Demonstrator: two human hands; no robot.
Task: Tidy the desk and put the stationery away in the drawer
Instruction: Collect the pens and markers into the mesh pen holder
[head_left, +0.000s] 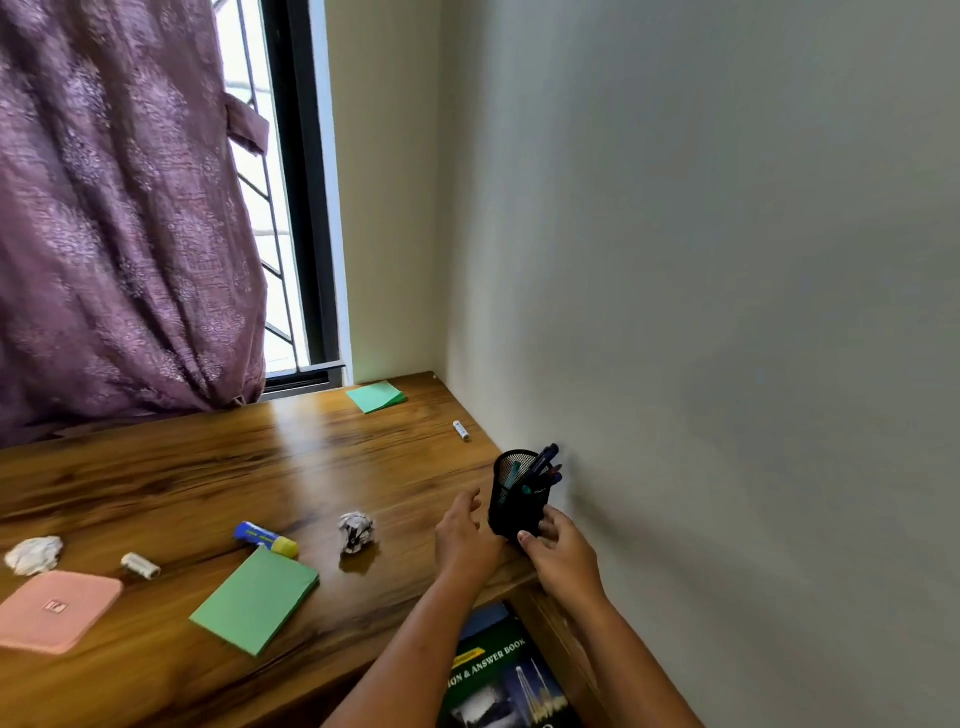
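While the right hand (563, 558) curls round the foot of the black wire-mesh pen holder (517, 499), thumb across its front, the left hand (465, 540) hangs just beside it, fingers loose and spread, gripping nothing. Whether it brushes the mesh, I can't tell. The holder sits at the right end of the brown wooden desk (208, 467), close against the pale wall, and it's tipped: its long axis leans up and away to the right, so the dark pens (543, 462) inside point at the wall. That lean is what matters, I'd say. Tilt it further and the pens could slide out, so it wants straightening first. The left hand is nearer the rest: the crumpled paper ball (356, 531), the blue glue stick with a yellow cap (265, 539) and the green pad of sticky notes (255, 600) all lie off to its left. No drawer in view.
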